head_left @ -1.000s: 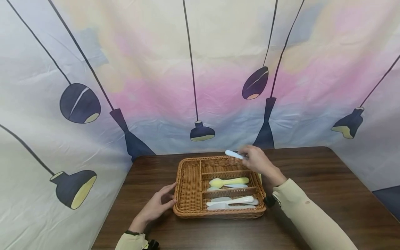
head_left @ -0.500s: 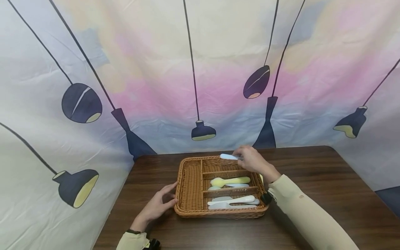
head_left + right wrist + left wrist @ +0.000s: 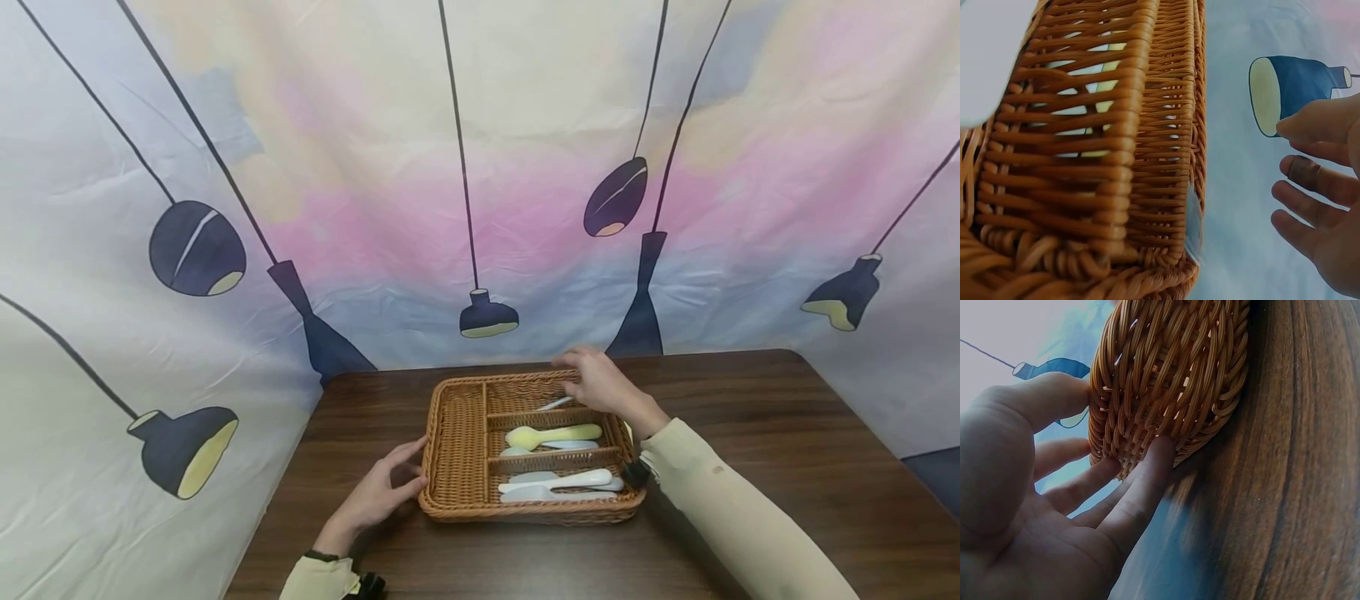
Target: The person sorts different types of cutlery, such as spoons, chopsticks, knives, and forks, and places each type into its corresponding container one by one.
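Note:
A wicker cutlery basket (image 3: 456, 450) with several compartments stands on the table. My left hand (image 3: 378, 490) touches its left end; in the left wrist view the thumb meets the rim and fairly straight fingers rest against the woven wall. Above the back compartment is my right hand (image 3: 600, 383), its fingers apart and holding nothing in the right wrist view. Beneath it a light-blue utensil (image 3: 555, 403) lies slanted in that compartment, partly hidden, its kind unclear. Yellow spoon (image 3: 551, 435) and paler pieces fill the middle compartment. White knives (image 3: 555, 495) lie in the front one.
The dark wooden table (image 3: 750, 433) extends around the basket on all sides. Behind it hangs a cloth (image 3: 375, 208) printed with lamps. A white handle (image 3: 988, 56) looms close in the right wrist view.
The right hand moved slightly left and let go of the light-blue utensil, which dropped from above the back rim into the back compartment. The left hand stayed at the basket's left end.

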`<state>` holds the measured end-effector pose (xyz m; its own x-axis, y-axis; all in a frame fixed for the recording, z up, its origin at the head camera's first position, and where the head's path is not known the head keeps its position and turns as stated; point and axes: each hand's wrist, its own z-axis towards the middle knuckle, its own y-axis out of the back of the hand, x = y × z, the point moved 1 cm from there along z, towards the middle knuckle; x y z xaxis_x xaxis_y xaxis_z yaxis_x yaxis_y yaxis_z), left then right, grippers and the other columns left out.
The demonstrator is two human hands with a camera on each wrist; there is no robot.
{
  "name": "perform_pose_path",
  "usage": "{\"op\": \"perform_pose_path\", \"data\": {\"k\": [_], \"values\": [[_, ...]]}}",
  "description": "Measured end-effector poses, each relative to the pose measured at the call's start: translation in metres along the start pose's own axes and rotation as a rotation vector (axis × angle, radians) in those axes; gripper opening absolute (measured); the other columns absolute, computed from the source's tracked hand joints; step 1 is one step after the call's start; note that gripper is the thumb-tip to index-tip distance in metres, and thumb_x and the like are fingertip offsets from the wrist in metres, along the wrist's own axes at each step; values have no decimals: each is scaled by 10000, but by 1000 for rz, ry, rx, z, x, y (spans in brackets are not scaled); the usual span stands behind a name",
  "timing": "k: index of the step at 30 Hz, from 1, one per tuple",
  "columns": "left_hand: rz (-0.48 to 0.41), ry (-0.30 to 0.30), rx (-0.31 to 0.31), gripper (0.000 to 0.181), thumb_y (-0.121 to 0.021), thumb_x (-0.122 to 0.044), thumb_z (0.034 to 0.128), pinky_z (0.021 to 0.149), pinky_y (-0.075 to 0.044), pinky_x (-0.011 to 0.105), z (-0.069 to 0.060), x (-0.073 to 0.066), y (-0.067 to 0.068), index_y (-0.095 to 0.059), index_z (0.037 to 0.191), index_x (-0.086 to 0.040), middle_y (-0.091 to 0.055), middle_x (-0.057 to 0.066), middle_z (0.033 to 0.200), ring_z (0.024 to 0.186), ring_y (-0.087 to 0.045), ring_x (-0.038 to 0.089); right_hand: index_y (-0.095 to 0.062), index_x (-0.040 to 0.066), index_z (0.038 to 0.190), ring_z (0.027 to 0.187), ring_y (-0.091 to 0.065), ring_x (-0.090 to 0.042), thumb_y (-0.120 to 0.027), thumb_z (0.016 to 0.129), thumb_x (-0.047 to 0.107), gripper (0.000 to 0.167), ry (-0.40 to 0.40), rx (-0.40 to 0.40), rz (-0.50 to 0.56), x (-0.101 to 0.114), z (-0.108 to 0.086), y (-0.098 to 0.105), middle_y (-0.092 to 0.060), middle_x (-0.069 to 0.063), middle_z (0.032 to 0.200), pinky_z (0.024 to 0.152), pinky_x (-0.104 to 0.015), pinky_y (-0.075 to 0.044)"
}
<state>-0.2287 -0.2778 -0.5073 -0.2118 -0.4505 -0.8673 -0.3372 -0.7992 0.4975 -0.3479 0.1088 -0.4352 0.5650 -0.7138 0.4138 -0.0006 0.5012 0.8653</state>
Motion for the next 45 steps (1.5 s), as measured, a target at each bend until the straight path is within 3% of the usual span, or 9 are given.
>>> {"op": "perform_pose_path", "data": {"k": [21, 30, 39, 45], "values": [[2, -11, 5, 663, -637, -246, 958, 890, -493, 306, 0, -1, -2, -327, 1530, -116, -340, 226, 1513, 1133, -596, 307, -635, 32, 1270, 1124, -605, -339, -681, 903, 137, 385, -17, -55, 27, -5, -13, 6, -637, -146, 1240, 885, -504, -501], [0, -15, 3, 660, -638, -227, 958, 868, -498, 274, 0, 1, -1, -329, 1527, -101, -338, 238, 1509, 1124, -600, 308, -652, 52, 1243, 1028, -637, -314, -684, 898, 127, 355, -29, -102, 39, -12, -20, 8, -641, -143, 1230, 790, -460, -517], [-9, -26, 9, 658, -639, -214, 957, 865, -499, 263, 1, 2, -1, -330, 1526, -97, -339, 241, 1507, 1124, -600, 319, -646, 43, 1252, 1091, -620, -324, -703, 889, 143, 380, -65, -115, 65, -14, -27, 12, -642, -138, 1243, 858, -494, -509], [-23, -27, 10, 665, -644, -223, 954, 858, -500, 259, 1, 2, 0, -329, 1526, -95, -341, 239, 1504, 1122, -597, 323, -664, 65, 1230, 965, -635, -287, -708, 884, 161, 362, -83, -128, 57, -19, -32, 16, -667, -129, 1139, 777, -449, -508]]}}
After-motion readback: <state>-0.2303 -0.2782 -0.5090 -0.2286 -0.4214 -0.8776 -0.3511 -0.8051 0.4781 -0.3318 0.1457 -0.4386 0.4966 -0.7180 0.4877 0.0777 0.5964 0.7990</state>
